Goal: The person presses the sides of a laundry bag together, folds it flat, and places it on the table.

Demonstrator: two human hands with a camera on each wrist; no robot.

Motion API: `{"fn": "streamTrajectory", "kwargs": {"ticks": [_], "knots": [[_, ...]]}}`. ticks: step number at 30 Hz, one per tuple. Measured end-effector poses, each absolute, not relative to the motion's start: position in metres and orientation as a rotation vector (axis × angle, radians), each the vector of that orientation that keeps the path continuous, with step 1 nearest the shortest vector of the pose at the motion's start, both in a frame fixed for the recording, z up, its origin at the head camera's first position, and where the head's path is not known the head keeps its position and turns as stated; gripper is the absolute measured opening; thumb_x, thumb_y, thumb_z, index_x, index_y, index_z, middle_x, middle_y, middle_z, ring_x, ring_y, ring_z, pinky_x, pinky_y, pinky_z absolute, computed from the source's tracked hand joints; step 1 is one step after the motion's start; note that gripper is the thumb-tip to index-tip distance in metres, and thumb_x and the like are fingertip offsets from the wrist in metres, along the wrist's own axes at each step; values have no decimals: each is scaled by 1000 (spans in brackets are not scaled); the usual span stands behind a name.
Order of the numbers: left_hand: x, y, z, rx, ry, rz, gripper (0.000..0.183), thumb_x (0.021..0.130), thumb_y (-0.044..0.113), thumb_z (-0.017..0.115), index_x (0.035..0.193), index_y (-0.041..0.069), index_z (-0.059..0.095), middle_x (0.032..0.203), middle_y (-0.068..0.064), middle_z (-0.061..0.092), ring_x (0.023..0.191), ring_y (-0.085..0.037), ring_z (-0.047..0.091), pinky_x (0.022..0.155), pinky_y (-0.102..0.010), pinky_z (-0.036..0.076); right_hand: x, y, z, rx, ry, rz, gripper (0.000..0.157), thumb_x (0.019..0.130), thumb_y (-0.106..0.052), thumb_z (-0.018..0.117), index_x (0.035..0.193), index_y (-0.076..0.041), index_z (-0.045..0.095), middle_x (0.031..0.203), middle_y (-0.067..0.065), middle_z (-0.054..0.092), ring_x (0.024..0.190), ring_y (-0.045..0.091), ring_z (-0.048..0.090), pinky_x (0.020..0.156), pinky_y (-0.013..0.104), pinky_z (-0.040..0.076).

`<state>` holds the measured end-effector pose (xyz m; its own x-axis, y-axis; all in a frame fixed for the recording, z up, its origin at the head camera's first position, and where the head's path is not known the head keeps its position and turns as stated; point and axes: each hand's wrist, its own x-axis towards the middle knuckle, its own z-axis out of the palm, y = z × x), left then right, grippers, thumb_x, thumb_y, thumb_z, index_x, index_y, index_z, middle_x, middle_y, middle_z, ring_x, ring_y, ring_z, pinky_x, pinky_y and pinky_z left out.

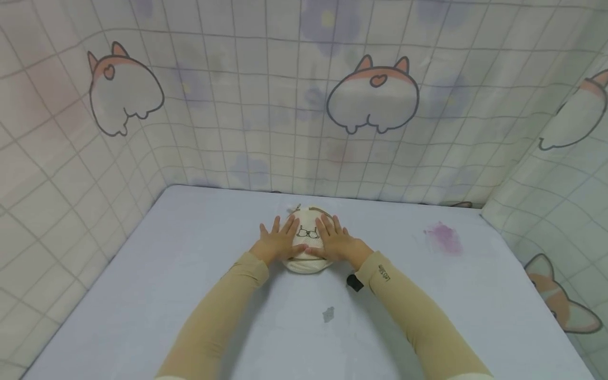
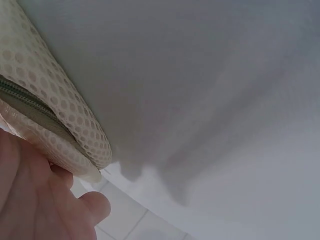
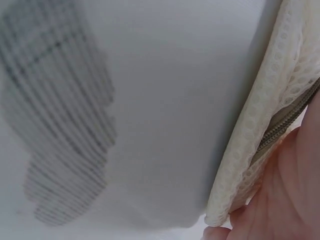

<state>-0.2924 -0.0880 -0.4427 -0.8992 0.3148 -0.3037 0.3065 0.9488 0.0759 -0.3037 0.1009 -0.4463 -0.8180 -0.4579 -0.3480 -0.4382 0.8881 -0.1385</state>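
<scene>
A cream mesh zippered bag (image 1: 307,222) with a small glasses drawing lies on the table, at its far middle. My left hand (image 1: 277,244) presses on its left side, fingers straight and spread. On the right side my right hand (image 1: 339,245) lies the same way, and both thumbs point inward over the front of the bag. In the left wrist view a dark zipper (image 2: 37,106) runs along the honeycomb mesh edge beside the palm. The right wrist view shows the zipper (image 3: 282,122) close to the right palm. The bag's contents cannot be seen.
The white table (image 1: 190,295) carries a pink stain (image 1: 445,237) at the right and a grey patch (image 1: 328,314) near the middle. A small black object (image 1: 354,283) sits by the right cuff. Checked curtains (image 1: 280,105) with cartoon animals enclose the back and sides.
</scene>
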Motion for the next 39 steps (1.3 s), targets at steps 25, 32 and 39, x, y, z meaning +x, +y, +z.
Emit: {"fn": "streamTrajectory", "kwargs": {"ticks": [25, 32, 39], "knots": [[-288, -88, -438, 445, 2789, 79, 80, 93, 61, 30, 150, 13, 1, 155, -3, -5, 138, -38, -1, 101, -68, 6, -305, 98, -447, -632, 2686, -86, 96, 86, -71, 29, 147, -9, -14, 151, 12, -21, 135, 38, -17, 108, 54, 8], [-288, -87, -436, 445, 2799, 76, 80, 93, 61, 30, 150, 13, 2, 155, -3, -4, 138, -39, 0, 101, -67, 7, -305, 98, -446, -623, 2690, -90, 97, 86, -71, 29, 147, -10, -14, 151, 11, -22, 135, 37, -18, 109, 53, 8], [-288, -87, -440, 451, 2795, 95, 81, 92, 61, 31, 150, 13, 3, 155, -4, -4, 138, -40, 0, 100, -68, 8, -310, 98, -456, -614, 2684, -65, 100, 81, -77, 22, 146, -12, -17, 150, 8, -25, 135, 36, -20, 109, 52, 6]]}}
